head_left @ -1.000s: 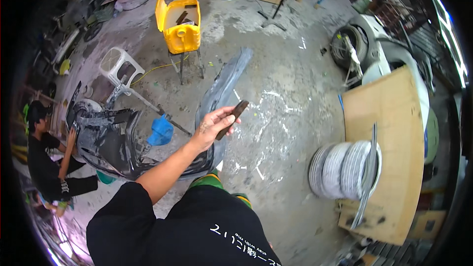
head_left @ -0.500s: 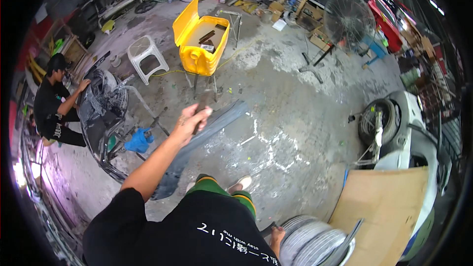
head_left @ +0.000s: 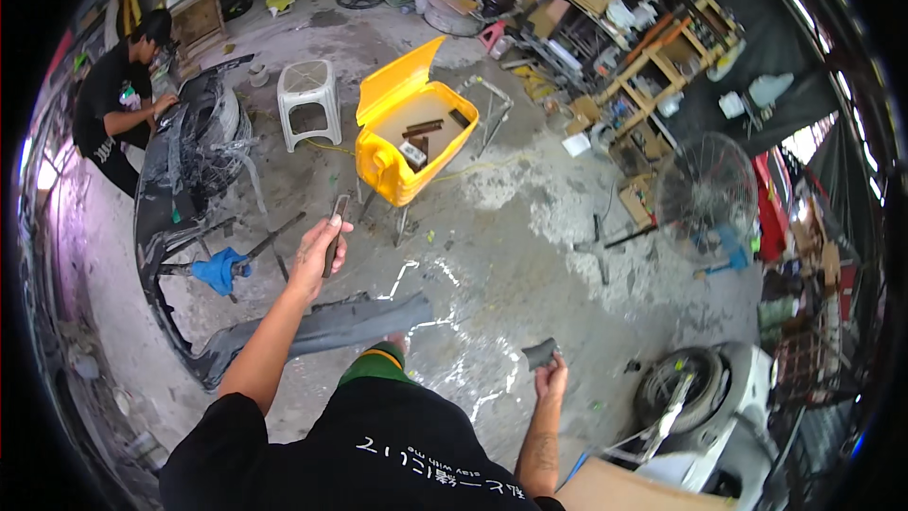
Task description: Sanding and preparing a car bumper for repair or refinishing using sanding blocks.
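My left hand [head_left: 312, 260] grips a dark brown narrow bar [head_left: 332, 254] upright, above a long grey panel [head_left: 312, 324]. My right hand [head_left: 551, 374], lower right, holds a dark grey flexible sheet [head_left: 539, 353]. Ahead stands a cut yellow plastic container [head_left: 400, 187] on legs, its flap raised, with cloudy liquid and several dark bars [head_left: 423, 127] inside. To my left lies a black scuffed car bumper [head_left: 170, 210] on a metal stand, with a blue cloth [head_left: 221, 270] hung on it.
A co-worker [head_left: 113, 104] bends over the bumper. A white stool [head_left: 306, 85] stands beside the container. A fan [head_left: 705, 191] and cluttered wooden shelves [head_left: 662, 66] line the back right; a white vehicle with a wheel [head_left: 676, 383] and a cardboard sheet [head_left: 615, 489] are lower right.
My view has turned left, toward the container and bumper. My right hand has risen into view with the grey sheet. The co-worker now leans further over the bumper.
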### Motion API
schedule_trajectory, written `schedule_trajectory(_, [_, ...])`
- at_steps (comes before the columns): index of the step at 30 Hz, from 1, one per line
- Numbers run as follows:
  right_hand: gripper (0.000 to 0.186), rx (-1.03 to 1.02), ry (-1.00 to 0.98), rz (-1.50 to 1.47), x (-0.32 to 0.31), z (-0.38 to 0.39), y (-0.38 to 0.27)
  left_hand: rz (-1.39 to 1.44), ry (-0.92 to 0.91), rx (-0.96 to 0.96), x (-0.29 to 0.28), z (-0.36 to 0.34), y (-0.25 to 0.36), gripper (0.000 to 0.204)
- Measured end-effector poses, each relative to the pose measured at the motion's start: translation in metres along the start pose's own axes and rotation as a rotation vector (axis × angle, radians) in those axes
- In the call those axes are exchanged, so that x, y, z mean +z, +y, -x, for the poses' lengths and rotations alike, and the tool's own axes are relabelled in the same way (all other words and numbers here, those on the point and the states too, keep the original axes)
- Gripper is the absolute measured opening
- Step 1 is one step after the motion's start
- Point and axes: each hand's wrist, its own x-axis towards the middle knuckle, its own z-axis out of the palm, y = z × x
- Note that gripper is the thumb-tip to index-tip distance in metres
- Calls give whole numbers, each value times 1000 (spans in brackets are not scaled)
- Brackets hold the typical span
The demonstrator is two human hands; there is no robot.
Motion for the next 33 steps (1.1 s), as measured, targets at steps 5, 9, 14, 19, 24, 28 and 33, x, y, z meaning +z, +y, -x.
schedule_trajectory(5, [28, -34, -253, 144, 198, -84, 5, -25, -5, 43, 10, -73, 6, 31])
schedule_trajectory(9, [59, 122, -334, 326, 352, -124, 16, -1, 24, 47, 14, -141, -7, 30])
schedule_trajectory(14, [67, 262, -529, 498, 483, -198, 77, 145, 231, 46, 38, -200, -10, 30])
schedule_trajectory(19, [61, 319, -817, 781, 575, -297, 148, 91, 317, 4, 53, -284, -28, 23])
schedule_trajectory(24, [52, 280, -793, 922, 625, -410, 212, 268, 424, 33, 90, -416, -68, 21])
schedule_trajectory(28, [50, 112, -951, 1451, 613, -397, 278, 273, 666, 9, 50, -465, -132, 32])
schedule_trajectory(33, [51, -208, -1164, 1974, 555, -458, 353, 223, 764, -160, 3, -510, -238, 26])
